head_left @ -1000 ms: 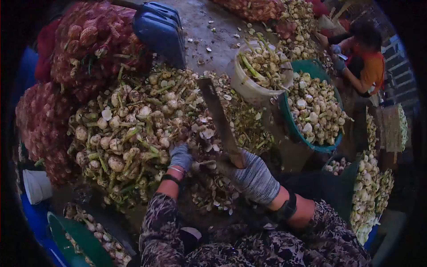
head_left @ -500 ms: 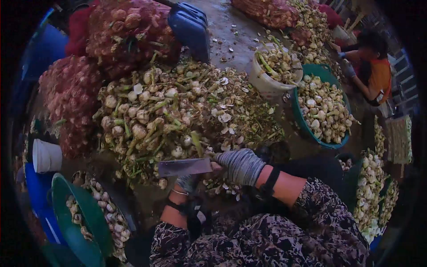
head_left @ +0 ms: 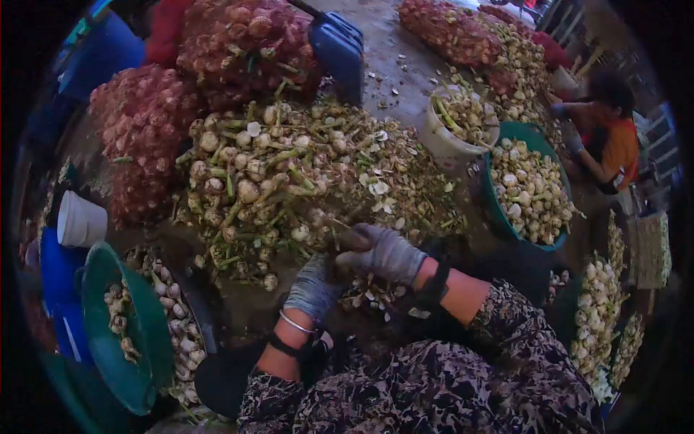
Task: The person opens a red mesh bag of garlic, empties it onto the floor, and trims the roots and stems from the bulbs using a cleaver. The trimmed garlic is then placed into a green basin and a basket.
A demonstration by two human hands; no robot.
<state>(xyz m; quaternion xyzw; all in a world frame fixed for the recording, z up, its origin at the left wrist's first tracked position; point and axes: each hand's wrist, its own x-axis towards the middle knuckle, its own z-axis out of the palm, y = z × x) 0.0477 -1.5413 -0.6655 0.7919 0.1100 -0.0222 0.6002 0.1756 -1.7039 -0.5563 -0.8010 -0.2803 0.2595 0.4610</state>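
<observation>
My right hand (head_left: 387, 253), in a grey knitted glove, is closed around the brown handle of a knife (head_left: 352, 241); its broad blade hardly shows at this angle. Just below and to the left, my left hand (head_left: 314, 288), gloved as well, has its fingers curled close to the right hand. What the left fingers hold is hidden and blurred. Both hands are at the near edge of a heap of garlic bulbs with stems (head_left: 267, 166). Loose skins and trimmings (head_left: 394, 192) are mixed into the heap's right side.
Red mesh sacks of garlic (head_left: 144, 137) stand behind left, near a blue plastic container (head_left: 338, 54). A white bucket (head_left: 441, 137) and a green tub of bulbs (head_left: 491, 188) are on the right. Another green tub (head_left: 148, 340) tilts at lower left. A person in orange (head_left: 620, 148) sits far right.
The knife's flat blade, plainly visible before, has turned and is hard to see. My left hand has come up beside the right. The whole view has shifted slightly.
</observation>
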